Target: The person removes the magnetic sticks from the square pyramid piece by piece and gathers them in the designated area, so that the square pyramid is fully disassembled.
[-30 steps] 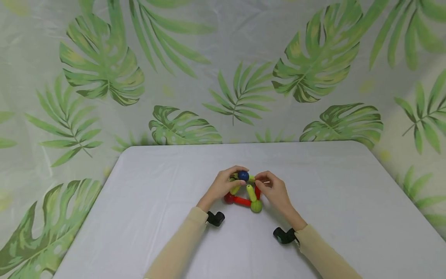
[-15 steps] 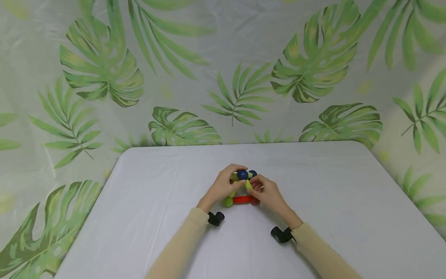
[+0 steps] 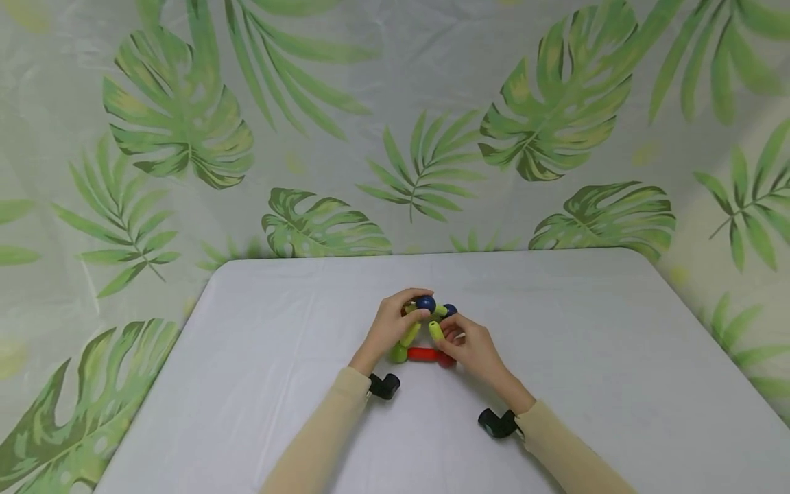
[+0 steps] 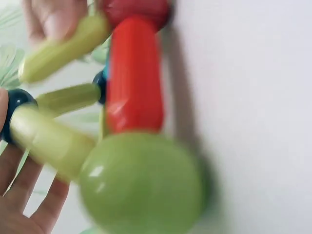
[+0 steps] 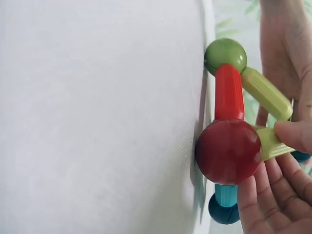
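A small frame of rods and balls stands on the white table [image 3: 278,384]. Along its front edge a red rod [image 3: 422,354] joins a green ball [image 3: 398,354] to a red ball [image 3: 446,361]. My left hand [image 3: 415,307] grips the dark blue ball [image 3: 426,302] at the top. My right hand [image 3: 446,336] pinches a yellow-green rod [image 3: 435,331] that slopes up from the red ball [image 5: 228,152]. The right wrist view shows my thumb on that rod [image 5: 270,144]. A second blue ball [image 3: 450,310] shows behind. In the left wrist view the green ball [image 4: 141,185] and red rod [image 4: 134,83] are close and blurred.
A leaf-print curtain [image 3: 185,123] hangs behind and around the table. Black wrist cameras sit at my left wrist [image 3: 384,385] and right wrist [image 3: 496,423]. A teal rod [image 5: 225,194] with a dark ball [image 5: 223,210] lies under my right fingers.
The frame has been turned: the green ball went from front right to front left, the red ball from left to right. Both hands shifted slightly away from me.
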Demonstrator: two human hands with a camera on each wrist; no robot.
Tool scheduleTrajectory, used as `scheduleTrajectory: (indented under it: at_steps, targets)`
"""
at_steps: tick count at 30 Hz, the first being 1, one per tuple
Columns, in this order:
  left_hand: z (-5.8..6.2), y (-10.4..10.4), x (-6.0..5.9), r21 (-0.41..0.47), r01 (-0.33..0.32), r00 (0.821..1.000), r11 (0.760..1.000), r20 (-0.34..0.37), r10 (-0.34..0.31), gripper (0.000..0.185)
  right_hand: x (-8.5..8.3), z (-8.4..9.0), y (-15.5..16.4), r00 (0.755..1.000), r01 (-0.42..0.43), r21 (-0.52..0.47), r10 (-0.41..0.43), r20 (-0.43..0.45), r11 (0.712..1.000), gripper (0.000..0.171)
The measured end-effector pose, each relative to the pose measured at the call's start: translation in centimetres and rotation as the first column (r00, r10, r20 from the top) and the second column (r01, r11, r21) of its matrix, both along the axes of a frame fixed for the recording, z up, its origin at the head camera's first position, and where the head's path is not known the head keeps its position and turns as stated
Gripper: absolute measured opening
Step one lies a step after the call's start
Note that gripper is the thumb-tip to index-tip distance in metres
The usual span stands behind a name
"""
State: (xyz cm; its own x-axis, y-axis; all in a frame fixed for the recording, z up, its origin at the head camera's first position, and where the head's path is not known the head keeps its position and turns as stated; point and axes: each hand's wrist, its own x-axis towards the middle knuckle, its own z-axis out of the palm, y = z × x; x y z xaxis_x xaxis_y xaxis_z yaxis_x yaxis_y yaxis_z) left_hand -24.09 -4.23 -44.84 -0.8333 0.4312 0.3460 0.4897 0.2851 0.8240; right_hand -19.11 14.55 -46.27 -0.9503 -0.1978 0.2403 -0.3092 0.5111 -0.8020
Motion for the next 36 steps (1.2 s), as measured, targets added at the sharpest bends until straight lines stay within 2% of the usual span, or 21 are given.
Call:
scheduleTrajectory:
  at_steps: [4, 7, 9, 12, 14, 16, 21, 28, 32, 36]
  targets:
    - [0.3, -0.2, -0.2, -0.006, 0.022, 1.000, 1.000, 0.011, -0.022, 0.033, 0.2, 0.2, 0.4, 0.999, -0.030, -0.018, 0.031, 0.041, 0.999, 0.021]
    - [0.2, -0.1, -0.3, -0.007, 0.060, 0.998, 0.998, 0.021, -0.059, 0.032, -0.3, 0.3, 0.9, 0.998, 0.015, -0.077, -0.010, 0.060, 0.997, 0.016]
    - [0.2, 0.0, -0.3, 0.012, 0.079, 0.997, 0.997, 0.027, -0.079, 0.031, -0.9, 0.3, 1.3, 0.999, 0.046, -0.100, -0.043, 0.031, 0.994, 0.017]
    - [0.1, 0.1, -0.3, 0.049, 0.114, 0.993, 0.992, 0.035, -0.116, 0.031, -1.8, 0.2, 1.7, 0.998, 0.049, -0.044, -0.050, -0.026, 0.998, 0.025]
    - [0.0, 0.2, -0.3, 0.054, 0.128, 0.991, 0.990, 0.031, -0.130, 0.032, -2.2, 0.1, 1.9, 0.999, 0.012, 0.018, -0.011, -0.044, 1.000, 0.029]
    - [-0.2, 0.1, -0.4, 0.040, 0.118, 0.993, 0.992, 0.011, -0.118, 0.032, -2.2, 0.0, 1.9, 0.999, -0.017, 0.059, 0.020, -0.043, 0.998, 0.029]
    - [-0.3, -0.2, -0.4, 0.003, 0.057, 0.997, 0.998, -0.051, -0.057, 0.032, -1.6, -0.1, 1.4, 0.999, -0.039, 0.048, 0.041, -0.035, 0.998, 0.023]
    - [0.3, 0.0, 0.0, -0.074, 0.062, 0.997, 0.995, -0.036, -0.065, 0.039, -0.5, 0.2, 0.4, 0.998, -0.042, 0.041, 0.043, -0.038, 0.998, 0.023]
    - [0.1, 0.1, -0.2, -0.044, 0.049, 0.999, 0.998, -0.021, -0.050, 0.038, -0.3, -0.1, 0.2, 0.998, -0.044, 0.032, 0.046, -0.052, 0.999, 0.022]
    - [-0.1, -0.2, -0.3, -0.007, 0.023, 1.000, 1.000, 0.003, -0.023, 0.036, 0.2, 0.0, 0.3, 0.995, -0.088, 0.032, 0.089, -0.047, 0.996, 0.022]
